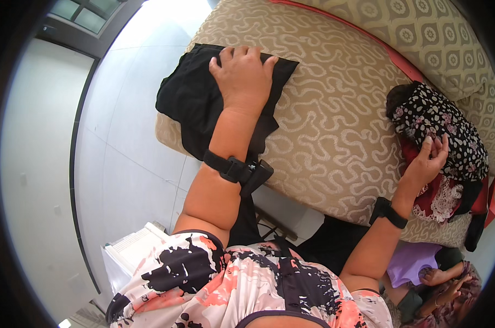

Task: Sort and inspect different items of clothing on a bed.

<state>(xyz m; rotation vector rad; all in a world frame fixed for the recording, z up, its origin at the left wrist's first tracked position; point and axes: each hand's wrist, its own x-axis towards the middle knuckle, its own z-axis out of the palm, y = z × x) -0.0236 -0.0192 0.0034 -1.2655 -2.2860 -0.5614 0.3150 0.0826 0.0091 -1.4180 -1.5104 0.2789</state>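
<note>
My left hand (245,76) lies palm down on a folded black garment (194,90), its fingers spread and pressing the cloth. That garment rests on the left corner of a patterned tan mattress (329,110), partly hanging over its edge. At the right, my right hand (430,160) is over a pile of clothes, in front of a black floral garment (456,123). Its thumb and fingers are curled near each other; whether they pinch any cloth cannot be made out. Under the floral piece lie dark red cloth (409,153) and white lace trim (446,199).
A patterned cushion (428,33) with red piping (354,30) stands along the mattress's far side. Another person's hand (432,276) is by purple cloth (413,262) at lower right. A white plastic object (136,246) stands on the floor at left, near a pale door panel (46,164).
</note>
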